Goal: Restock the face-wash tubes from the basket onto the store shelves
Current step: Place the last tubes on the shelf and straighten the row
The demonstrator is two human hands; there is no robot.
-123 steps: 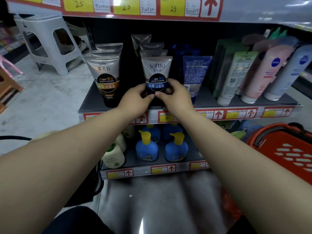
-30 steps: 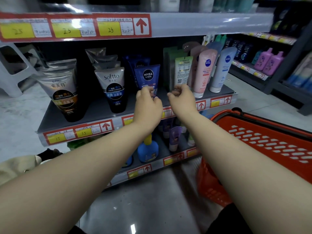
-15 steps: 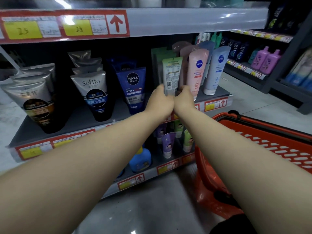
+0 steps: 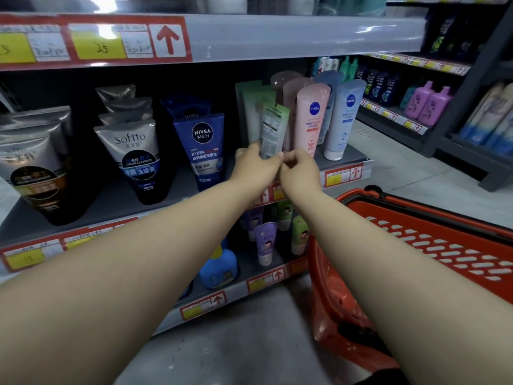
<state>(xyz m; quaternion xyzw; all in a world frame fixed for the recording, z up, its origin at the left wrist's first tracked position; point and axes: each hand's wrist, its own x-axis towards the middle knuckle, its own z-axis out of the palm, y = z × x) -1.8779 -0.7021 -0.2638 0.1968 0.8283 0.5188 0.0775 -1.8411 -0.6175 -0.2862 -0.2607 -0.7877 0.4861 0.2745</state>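
Up front in the head view, the left hand [image 4: 256, 165] grips the lower end of a green face-wash tube [image 4: 273, 129], thumb and fingers wrapped round its sides. The right hand [image 4: 301, 169] sits just beside it, fingers curled tight at the tube's bottom corner; whether they pinch the tube cannot be told. The tube stands slightly tilted on the middle shelf [image 4: 111, 201], between a blue Nivea Men tube [image 4: 202, 145] and a pink Nivea tube [image 4: 312, 118]. A red basket [image 4: 416, 215] sits low at the right, under the right forearm.
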